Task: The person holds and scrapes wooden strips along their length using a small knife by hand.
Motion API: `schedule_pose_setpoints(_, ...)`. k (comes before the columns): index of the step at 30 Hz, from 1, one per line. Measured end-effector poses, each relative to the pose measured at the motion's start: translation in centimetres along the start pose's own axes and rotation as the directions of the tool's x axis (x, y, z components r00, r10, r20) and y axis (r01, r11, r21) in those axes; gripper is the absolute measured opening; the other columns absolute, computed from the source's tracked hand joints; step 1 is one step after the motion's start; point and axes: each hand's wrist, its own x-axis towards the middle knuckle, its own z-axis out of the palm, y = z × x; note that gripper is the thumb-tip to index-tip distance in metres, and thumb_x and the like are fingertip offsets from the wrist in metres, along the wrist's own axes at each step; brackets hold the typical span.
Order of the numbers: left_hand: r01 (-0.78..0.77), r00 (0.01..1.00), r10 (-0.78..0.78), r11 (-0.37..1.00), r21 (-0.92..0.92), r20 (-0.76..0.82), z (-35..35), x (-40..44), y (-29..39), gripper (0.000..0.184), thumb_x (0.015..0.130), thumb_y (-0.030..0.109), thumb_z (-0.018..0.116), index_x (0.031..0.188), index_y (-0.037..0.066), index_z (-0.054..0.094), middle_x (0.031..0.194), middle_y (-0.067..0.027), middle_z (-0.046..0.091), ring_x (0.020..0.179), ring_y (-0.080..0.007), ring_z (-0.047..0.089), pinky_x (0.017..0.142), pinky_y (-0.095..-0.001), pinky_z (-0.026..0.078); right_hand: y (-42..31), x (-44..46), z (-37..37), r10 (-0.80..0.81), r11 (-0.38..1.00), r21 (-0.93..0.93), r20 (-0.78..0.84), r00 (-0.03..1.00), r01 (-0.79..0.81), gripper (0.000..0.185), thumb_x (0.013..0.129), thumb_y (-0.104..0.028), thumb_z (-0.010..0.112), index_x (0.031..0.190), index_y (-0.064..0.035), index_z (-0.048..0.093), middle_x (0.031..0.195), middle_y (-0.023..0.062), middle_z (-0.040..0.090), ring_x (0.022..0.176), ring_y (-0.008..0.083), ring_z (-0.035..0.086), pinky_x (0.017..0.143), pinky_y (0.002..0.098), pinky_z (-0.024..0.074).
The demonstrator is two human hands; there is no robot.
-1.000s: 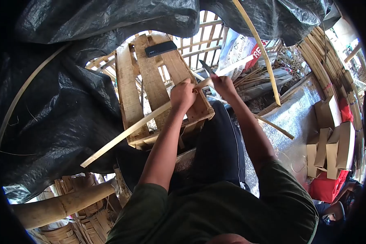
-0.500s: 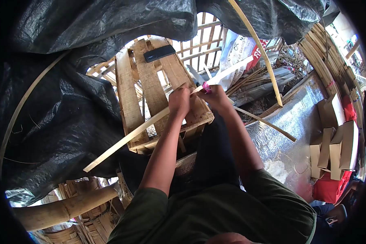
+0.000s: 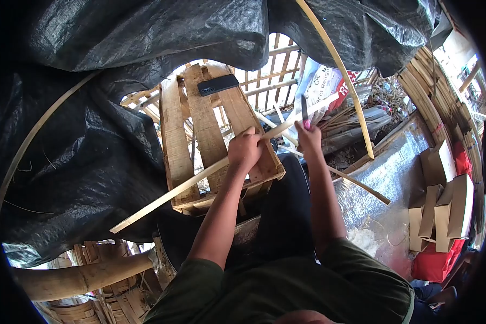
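My left hand [image 3: 245, 149] is closed around a long pale bamboo strip [image 3: 170, 195], above the near right part of a slatted wooden crate [image 3: 202, 116]. The strip runs from lower left to upper right, past both hands. My right hand [image 3: 310, 139] grips a knife [image 3: 305, 110] by its pink handle, the dark blade pointing up and away. The blade overlaps the strip's far part in view; whether they touch I cannot tell. A black phone [image 3: 217, 85] lies on the crate's far slats.
Black plastic sheeting [image 3: 75, 146] hangs at left and above. A curved bamboo strip [image 3: 340, 65] dangles at upper right. Cardboard boxes [image 3: 436, 213] stand beside a silvery sheet [image 3: 383, 178] at right. A thick bamboo pole [image 3: 86, 278] lies at lower left.
My right hand with the knife has moved right, away from my left hand, and the blade has swung more upright. My left hand still holds the bamboo strip. The view has shifted slightly.
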Motion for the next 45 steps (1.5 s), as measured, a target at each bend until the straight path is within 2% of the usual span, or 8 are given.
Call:
schedule_pose_setpoints(12, -0.107, 0.991, 0.114, 0.989, -0.101, 0.065, -3.9, -2.1, -0.2, 0.015, 0.085, 0.023, 0.068, 0.093, 0.011, 0.071, 0.077, -0.0079, 0.056, 0.079, -0.0284, 0.063, 0.064, -0.0394, 0.049, 2.0, -2.0, 2.4, 0.129, 0.983, 0.12, 0.118, 0.985, -0.143, 0.037, 0.091, -0.035, 0.068, 0.07, -0.0108, 0.049, 0.053, -0.0049, 0.039, 0.041, 0.006, 0.032, 0.038, 0.025, 0.0225)
schedule_pose_setpoints(14, -0.006, 0.983, 0.016, 0.999, -0.052, 0.185, -5.8, -2.9, -1.1, 0.019, 0.084, 0.025, 0.069, 0.094, 0.01, 0.072, 0.08, -0.0074, 0.059, 0.079, -0.0279, 0.063, 0.067, -0.0384, 0.05, 2.0, -2.1, 2.4, 0.134, 0.981, 0.129, 0.103, 0.986, -0.147, 0.036, 0.09, -0.034, 0.069, 0.07, -0.0108, 0.049, 0.053, -0.0051, 0.039, 0.041, 0.0058, 0.031, 0.038, 0.025, 0.0219)
schedule_pose_setpoints(20, 0.164, 0.98, -0.164, 0.986, 0.007, 0.116, -11.5, -7.1, -5.5, 0.025, 0.08, 0.031, 0.075, 0.089, 0.007, 0.073, 0.083, -0.0065, 0.063, 0.078, -0.0271, 0.064, 0.071, -0.0367, 0.05, 1.7, -2.1, 1.5, 0.146, 0.979, 0.129, 0.08, 0.986, -0.156, 0.034, 0.088, -0.03, 0.071, 0.07, -0.0108, 0.049, 0.053, -0.0051, 0.038, 0.04, 0.0054, 0.032, 0.037, 0.0255, 0.022)
schedule_pose_setpoints(28, 0.14, 0.99, -0.14, 0.99, 0.008, 0.029, -11.5, -9.2, -8.3, 0.029, 0.079, 0.032, 0.076, 0.089, 0.005, 0.073, 0.086, -0.0059, 0.066, 0.079, -0.0276, 0.065, 0.07, -0.0356, 0.05, 2.2, -0.2, 1.1, 0.117, 0.992, 0.038, 0.12, 0.986, -0.122, 0.038, 0.086, -0.039, 0.072, 0.071, -0.0079, 0.056, 0.055, -0.004, 0.045, 0.042, 0.0061, 0.04, 0.037, 0.0244, 0.036)
schedule_pose_setpoints(32, 0.143, 0.99, -0.142, 0.989, -0.026, 0.008, -10.9, -8.9, -8.3, 0.029, 0.08, 0.032, 0.075, 0.09, 0.005, 0.073, 0.083, -0.0068, 0.065, 0.077, -0.0279, 0.064, 0.069, -0.0368, 0.05, 2.0, -0.7, 0.2, 0.157, 0.986, 0.046, 0.108, 0.982, -0.162, 0.041, 0.096, -0.043, 0.057, 0.084, -0.0038, 0.057, 0.06, -0.0008, 0.047, 0.045, 0.0082, 0.044, 0.039, 0.0266, 0.0411)
schedule_pose_setpoints(34, 0.187, 0.982, -0.186, 0.982, -0.039, 0.036, -10.8, -8.7, -8.1, 0.029, 0.079, 0.033, 0.075, 0.09, 0.006, 0.074, 0.08, -0.0077, 0.063, 0.075, -0.0277, 0.064, 0.067, -0.038, 0.05, 1.8, -1.3, -0.2, 0.102, 0.995, -0.006, -0.018, 0.995, -0.102, 0.037, 0.1, -0.041, 0.05, 0.088, -0.0056, 0.052, 0.055, -0.0021, 0.037, 0.043, 0.0076, 0.037, 0.037, 0.0266, 0.0324)
schedule_pose_setpoints(40, 0.207, 0.978, -0.207, 0.978, 0.009, -0.04, -9.4, -8.2, -7.0, 0.029, 0.079, 0.039, 0.074, 0.092, 0.013, 0.075, 0.076, -0.0066, 0.061, 0.072, -0.0276, 0.063, 0.065, -0.0391, 0.048, 3.6, 3.5, -2.6, -0.194, 0.845, -0.461, 0.212, 0.958, 0.273, 0.042, 0.1, -0.035, 0.051, 0.083, 0.0002, 0.066, 0.064, 0.0038, 0.056, 0.05, 0.0103, 0.05, 0.047, 0.031, 0.0404)
schedule_pose_setpoints(45, 0.181, 0.982, -0.18, 0.983, 0.014, -0.049, -9.4, -8.1, -7.6, 0.029, 0.079, 0.041, 0.073, 0.09, 0.014, 0.075, 0.075, -0.0058, 0.059, 0.072, -0.0275, 0.063, 0.065, -0.0397, 0.048, 0.5, 2.1, -1.3, -0.267, 0.653, -0.713, 0.097, 0.959, 0.254, 0.049, 0.099, -0.038, 0.045, 0.087, 0.0045, 0.067, 0.071, 0.022, 0.065, 0.069, 0.0358, 0.066, 0.063, 0.0422, 0.0492)
